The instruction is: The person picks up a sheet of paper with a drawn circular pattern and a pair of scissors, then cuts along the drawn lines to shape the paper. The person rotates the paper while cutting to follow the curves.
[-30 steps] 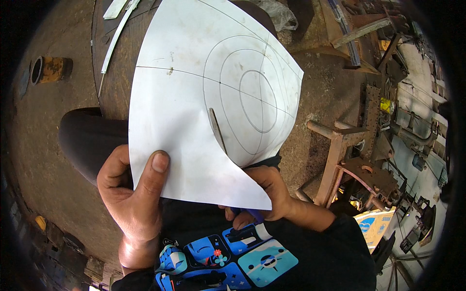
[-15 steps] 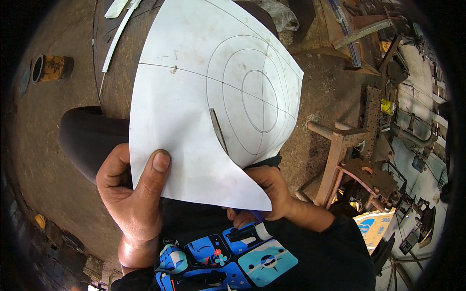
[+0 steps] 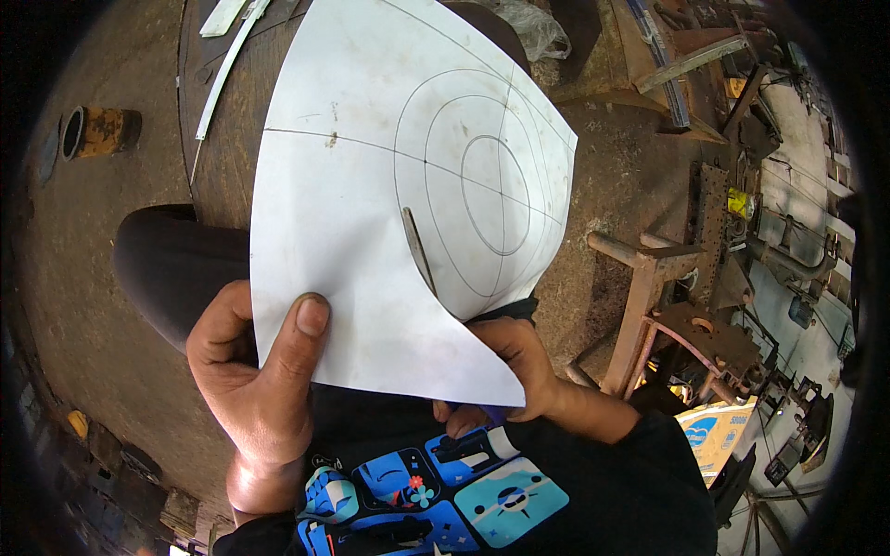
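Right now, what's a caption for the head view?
Left hand pinches white paper sheet with drawn rings; right hand holds scissors.

The paper (image 3: 324, 213) looks smooth and matt, lightly smudged; the scissors (image 3: 418, 248) show dull grey metal. At ten o'clock, a rough, rusty metal pipe (image 3: 113, 132); at one, a glossy, crumpled plastic bag (image 3: 536, 28); at three, a rough metal stand (image 3: 635, 320); at six, a matt cloth shirt (image 3: 603, 477).
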Tool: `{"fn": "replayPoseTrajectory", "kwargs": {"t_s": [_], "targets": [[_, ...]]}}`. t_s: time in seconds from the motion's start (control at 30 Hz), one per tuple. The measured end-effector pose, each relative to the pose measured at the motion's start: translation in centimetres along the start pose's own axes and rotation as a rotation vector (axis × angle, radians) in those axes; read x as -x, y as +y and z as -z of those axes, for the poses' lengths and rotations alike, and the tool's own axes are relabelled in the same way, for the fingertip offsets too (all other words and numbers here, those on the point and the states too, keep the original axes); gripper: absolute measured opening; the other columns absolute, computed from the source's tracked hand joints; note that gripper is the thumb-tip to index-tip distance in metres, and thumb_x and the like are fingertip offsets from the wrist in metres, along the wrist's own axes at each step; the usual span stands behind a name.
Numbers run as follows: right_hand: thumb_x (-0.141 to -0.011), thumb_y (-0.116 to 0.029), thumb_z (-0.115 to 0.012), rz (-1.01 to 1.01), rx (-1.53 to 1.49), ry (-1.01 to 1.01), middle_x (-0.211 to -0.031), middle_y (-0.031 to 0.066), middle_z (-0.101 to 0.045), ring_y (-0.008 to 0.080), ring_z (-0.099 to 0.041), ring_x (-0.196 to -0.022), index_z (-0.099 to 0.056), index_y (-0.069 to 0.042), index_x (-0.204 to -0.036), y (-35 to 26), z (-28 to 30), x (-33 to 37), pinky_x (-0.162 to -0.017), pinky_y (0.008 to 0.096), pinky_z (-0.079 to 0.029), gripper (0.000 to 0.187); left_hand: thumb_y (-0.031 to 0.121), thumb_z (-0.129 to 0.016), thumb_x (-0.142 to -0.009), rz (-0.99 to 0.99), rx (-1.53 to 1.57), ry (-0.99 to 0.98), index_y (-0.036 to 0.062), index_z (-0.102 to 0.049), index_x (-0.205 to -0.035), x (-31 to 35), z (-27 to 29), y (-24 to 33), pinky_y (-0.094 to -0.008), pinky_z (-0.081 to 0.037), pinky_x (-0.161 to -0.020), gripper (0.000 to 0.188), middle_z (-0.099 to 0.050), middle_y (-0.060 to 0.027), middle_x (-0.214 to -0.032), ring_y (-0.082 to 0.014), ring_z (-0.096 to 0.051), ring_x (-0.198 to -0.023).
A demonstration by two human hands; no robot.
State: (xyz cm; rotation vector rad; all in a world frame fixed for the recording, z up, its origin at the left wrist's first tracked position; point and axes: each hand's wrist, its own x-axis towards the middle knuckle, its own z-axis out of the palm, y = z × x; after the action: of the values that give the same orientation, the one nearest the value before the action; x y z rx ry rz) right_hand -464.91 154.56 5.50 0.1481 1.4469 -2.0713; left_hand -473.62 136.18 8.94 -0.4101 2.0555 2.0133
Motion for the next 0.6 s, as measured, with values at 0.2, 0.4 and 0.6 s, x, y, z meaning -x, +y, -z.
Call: {"fn": "replayPoseTrajectory", "kwargs": {"t_s": [0.2,0.4,0.6], "targets": [[-0.061,-0.003,-0.08,0.078,0.029,0.044,-0.1,0.0152,-0.063,0.013,-0.062,-0.08,-0.052,0.005,-0.115,0.11,-0.19,-0.07,-0.071,0.0272,-0.051,0.062,0.01,-0.068,-0.076,-0.015,-0.02,-0.005,0.0004,-0.058,-0.075,-0.04,-0.01,-0.02,-0.0188,-0.037,-0.061,0.014,-0.058,-0.001,-0.066,-0.0049,-0.048,-0.061],[-0.062,0.001,-0.077,0.066,0.021,0.01,-0.101,0.0152,-0.063,0.0143,-0.062,-0.082,-0.05,0.006,-0.117,-0.07,-0.12,-0.14,-0.07,0.0276,-0.053,0.061,0.009,-0.068,-0.076,-0.011,0.005,-0.011,0.0005,-0.058,-0.075,-0.03,0.04,0.04,-0.0186,-0.037,-0.061,0.013,-0.058,-0.0009,-0.067,-0.0045,-0.048,-0.062],[-0.064,0.003,-0.076,0.081,-0.044,0.006,-0.099,0.0154,-0.063,0.0147,-0.063,-0.081,-0.05,0.006,-0.117,-0.12,-0.35,-0.28,-0.07,0.0281,-0.053,0.059,0.009,-0.068,-0.077,-0.002,0.012,-0.014,0.0006,-0.058,-0.076,0.03,0.08,-0.08,-0.0183,-0.037,-0.06,0.013,-0.058,-0.001,-0.067,-0.0045,-0.048,-0.061]]}}
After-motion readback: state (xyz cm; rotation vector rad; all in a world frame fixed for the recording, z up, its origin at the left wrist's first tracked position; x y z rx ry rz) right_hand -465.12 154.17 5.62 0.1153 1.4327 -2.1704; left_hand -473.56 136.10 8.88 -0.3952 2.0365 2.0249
